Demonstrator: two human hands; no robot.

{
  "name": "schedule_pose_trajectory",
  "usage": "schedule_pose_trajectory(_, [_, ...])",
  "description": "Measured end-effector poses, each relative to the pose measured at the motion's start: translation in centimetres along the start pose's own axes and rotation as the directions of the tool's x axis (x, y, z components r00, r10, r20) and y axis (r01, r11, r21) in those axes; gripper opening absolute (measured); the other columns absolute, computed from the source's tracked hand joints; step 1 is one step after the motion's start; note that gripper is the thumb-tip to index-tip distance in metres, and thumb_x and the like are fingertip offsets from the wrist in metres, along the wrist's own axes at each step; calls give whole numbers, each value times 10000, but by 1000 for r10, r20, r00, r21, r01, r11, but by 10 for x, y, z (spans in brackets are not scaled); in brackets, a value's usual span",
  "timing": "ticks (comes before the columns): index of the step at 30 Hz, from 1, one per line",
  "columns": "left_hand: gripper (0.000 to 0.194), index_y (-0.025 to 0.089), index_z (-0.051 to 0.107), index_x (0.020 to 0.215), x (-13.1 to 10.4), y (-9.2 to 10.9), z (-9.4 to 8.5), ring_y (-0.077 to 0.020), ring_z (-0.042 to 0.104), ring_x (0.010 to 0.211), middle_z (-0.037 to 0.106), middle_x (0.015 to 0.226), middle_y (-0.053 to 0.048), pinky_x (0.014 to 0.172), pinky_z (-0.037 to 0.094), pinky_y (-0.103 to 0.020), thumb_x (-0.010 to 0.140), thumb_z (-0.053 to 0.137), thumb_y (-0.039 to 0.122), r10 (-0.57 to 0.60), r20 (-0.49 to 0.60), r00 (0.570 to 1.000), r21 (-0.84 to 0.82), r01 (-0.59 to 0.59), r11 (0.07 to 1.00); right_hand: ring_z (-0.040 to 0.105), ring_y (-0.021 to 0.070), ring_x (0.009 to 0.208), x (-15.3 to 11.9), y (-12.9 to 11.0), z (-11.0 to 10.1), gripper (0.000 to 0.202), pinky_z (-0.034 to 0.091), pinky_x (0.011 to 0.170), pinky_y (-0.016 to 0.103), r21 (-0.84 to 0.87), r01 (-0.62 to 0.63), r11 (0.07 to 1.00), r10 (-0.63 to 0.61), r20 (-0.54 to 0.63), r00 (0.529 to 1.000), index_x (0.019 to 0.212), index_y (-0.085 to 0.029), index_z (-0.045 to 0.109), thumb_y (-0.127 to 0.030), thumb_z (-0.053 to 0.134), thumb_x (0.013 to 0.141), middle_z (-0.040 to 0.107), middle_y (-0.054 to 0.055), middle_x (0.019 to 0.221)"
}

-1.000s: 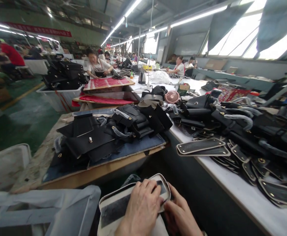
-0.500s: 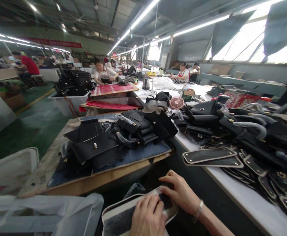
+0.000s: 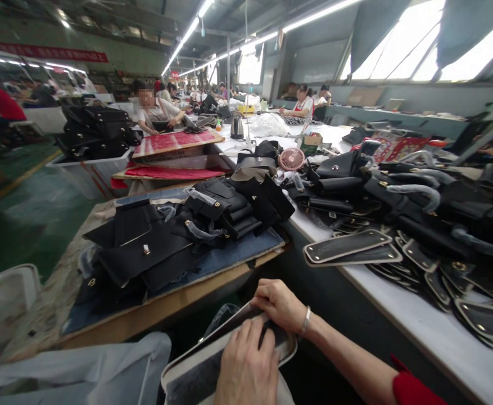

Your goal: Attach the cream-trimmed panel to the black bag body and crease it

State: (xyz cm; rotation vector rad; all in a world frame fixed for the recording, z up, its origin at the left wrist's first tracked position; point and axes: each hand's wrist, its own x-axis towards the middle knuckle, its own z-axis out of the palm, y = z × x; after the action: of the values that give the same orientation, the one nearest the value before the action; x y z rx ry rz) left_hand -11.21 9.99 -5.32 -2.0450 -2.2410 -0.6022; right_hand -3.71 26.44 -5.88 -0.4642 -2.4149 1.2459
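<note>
Low in the view is a partly made bag [image 3: 195,378], with a dark panel edged in pale trim. My left hand [image 3: 248,354] lies over that panel, its bent fingers pressing and gripping it near the right end. The right hand [image 3: 280,306], with a bracelet at its wrist, pinches the bag's upper edge, thumb and fingers closed on it. Clear plastic wrap [image 3: 223,318] shows behind the bag. Its lower part runs out of the picture, and the left palm hides part of the panel.
Black bag pieces [image 3: 145,253] are heaped on a board-topped bench ahead. Several pale-edged dark panels [image 3: 351,247] and more black bags lie on the white table [image 3: 402,315] at right. A pink fan [image 3: 291,159] stands farther back. Grey sheeting [image 3: 81,371] is at lower left; co-workers sit beyond.
The right hand has drawn the bag's upper edge up and away from the pale-trimmed panel, widening the gap. The left hand stays on the panel. My view has turned slightly right.
</note>
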Motion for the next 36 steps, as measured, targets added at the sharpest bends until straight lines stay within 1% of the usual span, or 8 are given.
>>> schedule_pose_trajectory(7, [374,264,591,1247,1,-27,11,-206,662,1004,695,1203,-4,763,517,-320,936,534,464,273,-88,958,218,-248,944,531,141,658,-12,-1,-18,496,399,618,256,60,-127,990,132,-88,987,720,-169,654,-486,386,993,569,23,729])
schedule_pose_trajectory(10, [437,306,563,1308,6,-25,8,-196,661,934,699,1144,-4,715,498,-312,915,568,498,289,-56,956,225,-270,936,495,144,619,-29,1,-27,469,356,578,266,14,-270,963,268,-175,947,733,-162,635,-492,414,982,568,14,666])
schedule_pose_trajectory(14, [360,326,636,1144,17,-14,4,-204,632,843,702,1075,30,683,449,-342,814,717,445,208,-66,976,185,-192,964,482,136,548,-55,-4,-26,406,269,530,277,-130,-380,916,363,-137,922,629,-173,591,-459,561,916,589,13,584])
schedule_pose_trajectory(18, [322,260,626,1115,25,-10,4,-189,620,909,669,1259,59,747,443,-349,822,720,356,274,-47,961,111,-268,957,598,170,610,-63,-11,-16,385,227,557,317,-503,-328,800,341,-69,938,712,-179,619,-342,425,1002,692,62,702])
schedule_pose_trajectory(23, [274,214,625,1109,26,-10,11,-181,629,970,691,1219,43,810,466,-322,850,672,293,283,-103,954,47,-280,959,646,219,669,-57,-13,-10,300,182,589,367,-572,-245,783,304,7,953,783,-137,645,-160,413,971,714,117,778])
schedule_pose_trajectory(27, [303,213,620,1152,24,-10,14,-207,642,1011,693,1231,32,809,496,-332,860,645,290,265,-100,959,55,-260,964,610,231,658,-57,-12,-7,276,147,595,378,-527,-250,813,301,12,954,796,-108,643,-130,410,944,699,164,793])
schedule_pose_trajectory(31, [395,220,557,1283,23,-12,10,-230,615,1126,630,1352,22,887,522,-362,897,603,290,243,48,969,31,-244,969,528,210,619,-56,-12,-8,215,128,606,382,-364,-309,879,319,-34,947,706,-137,579,-167,459,882,673,169,764])
schedule_pose_trajectory(36, [358,275,568,1248,31,-8,-9,-238,608,1127,629,1330,29,903,541,-398,899,548,199,210,219,953,-72,-198,977,462,159,507,-67,6,-11,512,272,556,316,140,-455,879,470,-107,876,650,-199,488,-574,327,961,514,24,553])
